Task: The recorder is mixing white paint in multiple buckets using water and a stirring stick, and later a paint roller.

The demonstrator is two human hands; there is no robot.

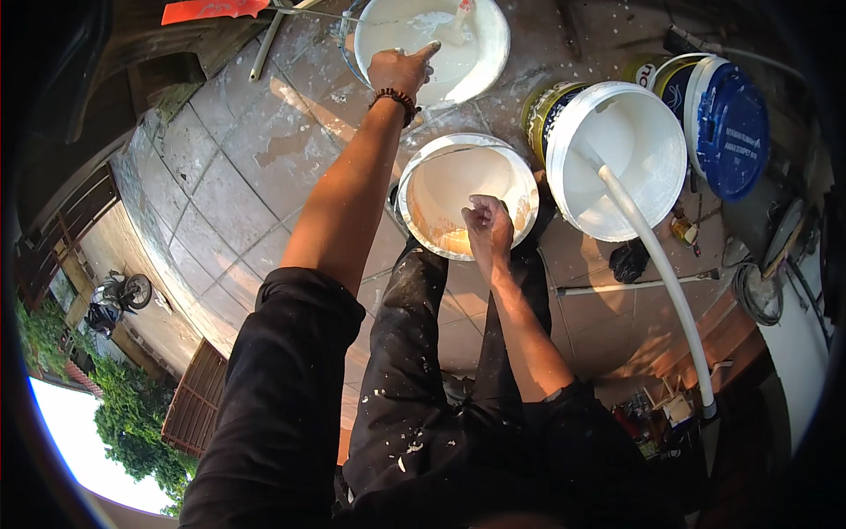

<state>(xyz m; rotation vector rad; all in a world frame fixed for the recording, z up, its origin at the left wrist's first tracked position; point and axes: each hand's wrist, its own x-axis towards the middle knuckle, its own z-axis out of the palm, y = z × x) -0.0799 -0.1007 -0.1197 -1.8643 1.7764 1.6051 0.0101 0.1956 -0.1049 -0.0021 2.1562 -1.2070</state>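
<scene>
My left hand (pixel 404 70), with a beaded bracelet, reaches over the near rim of a white bucket (pixel 483 70) of pale liquid; its index finger is stretched out, and nothing visible is in it. A brush or tool with a pale handle (pixel 454 26) rests in that bucket. My right hand (pixel 487 225) is over a smaller white bucket (pixel 432 181) with a white and tan coated inside, between my legs. Its fingers are curled; whether they hold anything is unclear.
At right, an open white bucket (pixel 630 128) has a pale pipe (pixel 661 282) leaning in it, beside a blue-lidded bucket (pixel 731 132). Tiled floor (pixel 203 176), a dark bag (pixel 628 260), a coiled hose (pixel 756 291) and a long-handled tool (pixel 634 284) surround them. A motorbike (pixel 119 300) stands far left.
</scene>
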